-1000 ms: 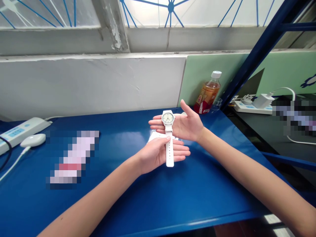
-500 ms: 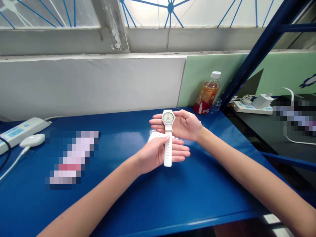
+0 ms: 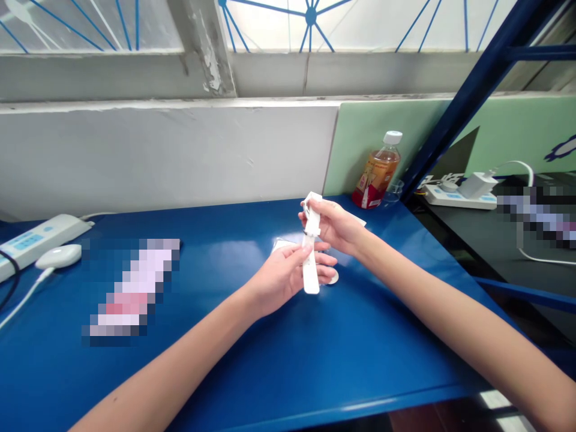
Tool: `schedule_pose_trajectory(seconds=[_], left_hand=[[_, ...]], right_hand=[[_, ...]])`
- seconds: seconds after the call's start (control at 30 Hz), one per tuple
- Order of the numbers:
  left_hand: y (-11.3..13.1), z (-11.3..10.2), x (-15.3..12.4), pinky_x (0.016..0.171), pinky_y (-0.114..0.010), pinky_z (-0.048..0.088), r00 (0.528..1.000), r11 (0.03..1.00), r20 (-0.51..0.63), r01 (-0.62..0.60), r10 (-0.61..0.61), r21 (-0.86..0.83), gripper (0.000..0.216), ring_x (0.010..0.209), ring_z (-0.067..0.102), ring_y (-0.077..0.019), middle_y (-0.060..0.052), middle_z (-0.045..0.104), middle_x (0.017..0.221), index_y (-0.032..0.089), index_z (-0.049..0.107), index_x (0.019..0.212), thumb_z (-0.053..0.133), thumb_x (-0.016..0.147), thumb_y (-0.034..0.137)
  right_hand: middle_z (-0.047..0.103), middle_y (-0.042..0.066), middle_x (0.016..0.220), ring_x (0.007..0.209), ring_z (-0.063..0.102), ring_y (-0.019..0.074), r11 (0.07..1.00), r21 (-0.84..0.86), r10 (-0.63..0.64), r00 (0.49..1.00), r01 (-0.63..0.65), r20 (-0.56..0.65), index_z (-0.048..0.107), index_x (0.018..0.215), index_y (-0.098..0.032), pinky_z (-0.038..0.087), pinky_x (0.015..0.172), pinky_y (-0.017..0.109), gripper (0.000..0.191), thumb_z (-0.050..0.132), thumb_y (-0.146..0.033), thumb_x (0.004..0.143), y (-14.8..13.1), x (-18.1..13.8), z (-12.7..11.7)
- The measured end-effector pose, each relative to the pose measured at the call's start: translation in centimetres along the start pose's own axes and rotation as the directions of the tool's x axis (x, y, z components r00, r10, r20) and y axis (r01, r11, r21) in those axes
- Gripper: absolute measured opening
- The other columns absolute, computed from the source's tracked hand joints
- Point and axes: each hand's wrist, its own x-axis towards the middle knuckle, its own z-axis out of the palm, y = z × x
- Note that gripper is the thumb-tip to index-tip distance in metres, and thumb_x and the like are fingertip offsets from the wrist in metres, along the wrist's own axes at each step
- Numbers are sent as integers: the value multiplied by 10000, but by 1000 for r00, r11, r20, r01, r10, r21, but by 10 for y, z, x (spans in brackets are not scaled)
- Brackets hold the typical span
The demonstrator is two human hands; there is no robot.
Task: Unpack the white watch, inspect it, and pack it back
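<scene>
A white wristwatch [image 3: 311, 273] is held between both hands above the blue desk, its dial turned out of sight. My left hand [image 3: 283, 276] pinches the lower strap between thumb and fingers. Higher up, my right hand [image 3: 337, 227] grips the strap's upper part near the buckle, fingers curled round it. Under the hands lies a flat white item in clear wrapping [image 3: 282, 245], mostly covered by them. A small round pale piece [image 3: 333, 277] shows beside the left fingertips; what it is I cannot make out.
On the blue desk [image 3: 216, 372], a blurred-out flat object [image 3: 139, 282] lies left, near a white puck-like device [image 3: 59, 257] and a power strip [image 3: 40, 240]. A drink bottle [image 3: 377, 171] stands at the back right by a blue post [image 3: 459, 99]. Another power strip [image 3: 463, 197] lies further right.
The watch has been turned, so its dial no longer faces me. My right hand, open and palm up before, has closed on the strap's upper part.
</scene>
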Motion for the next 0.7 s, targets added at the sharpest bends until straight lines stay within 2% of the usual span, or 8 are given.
schedule_pose_trajectory(seconds=[0.1,0.2,0.27,0.37,0.47,0.7], left_hand=[[1,2,-2,823,-354,566,999,1000,22,24,-24,12,231,850,741,-237,-181,751,957,38,691,1056,561,975,210],[1,3,-2,851,-373,562,999,999,32,35,-36,29,249,895,741,-254,-194,751,981,31,698,1048,520,992,195],[0,3,-2,871,-392,557,999,998,27,41,-42,46,258,912,739,-266,-203,748,995,29,697,1050,514,995,203],[-2,3,-2,921,-434,536,998,995,19,56,-58,77,264,976,725,-300,-227,732,1051,23,686,1076,539,987,223],[-3,4,-3,958,-463,515,998,992,11,68,-69,102,276,1027,707,-324,-244,717,1090,17,671,1102,570,974,239],[-2,2,-3,974,-476,507,997,991,20,74,-77,111,280,1053,696,-333,-255,705,1119,11,667,1113,550,981,227]], right_hand=[[727,25,779,777,692,130,998,6,62,998,-62,33,717,853,-152,545,800,239,190,635,-312,913,-1,-2,4],[756,102,980,973,696,181,986,-20,164,968,-164,190,723,967,-115,472,1023,342,261,553,-313,957,-6,-7,9],[735,128,1111,1099,664,200,981,-31,192,940,-191,283,709,1042,-100,413,1092,367,267,518,-272,969,-9,-10,11],[702,136,1207,1182,628,209,980,-19,194,919,-200,342,679,1112,-89,393,1114,377,313,420,-226,1002,-13,-12,12],[698,141,1212,1164,642,211,973,-18,223,908,-232,354,648,1152,-85,405,1107,397,359,338,-210,1022,-16,-13,12],[682,116,1245,1165,641,207,953,17,273,880,-303,388,582,1255,-114,386,1119,403,432,240,-280,1049,-16,-11,8]])
